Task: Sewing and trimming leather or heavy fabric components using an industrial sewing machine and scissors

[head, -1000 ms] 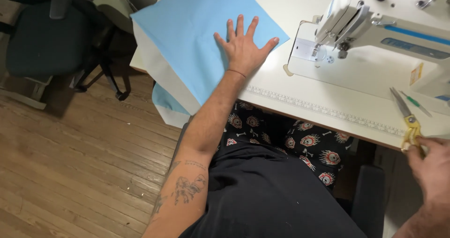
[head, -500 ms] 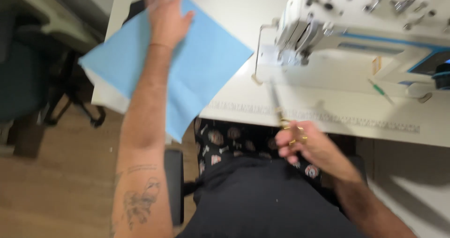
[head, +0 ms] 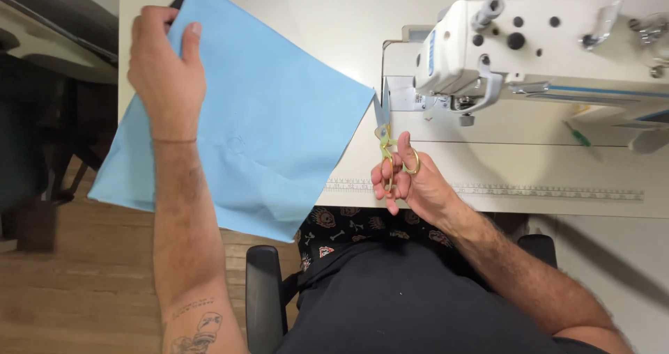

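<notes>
In the upper left of the frame the left hand (head: 166, 68) grips the far edge of a light blue fabric sheet (head: 272, 131), which spreads across the white desk (head: 334, 19) and hangs over its near edge at lower left. Right of centre the right hand (head: 411, 183) holds gold-handled scissors (head: 385, 134), fingers through the loops, blades pointing up at the sheet's right corner. A white sewing machine (head: 550, 40) fills the upper right. A printed ruler strip (head: 529, 191) runs along the desk's near edge.
</notes>
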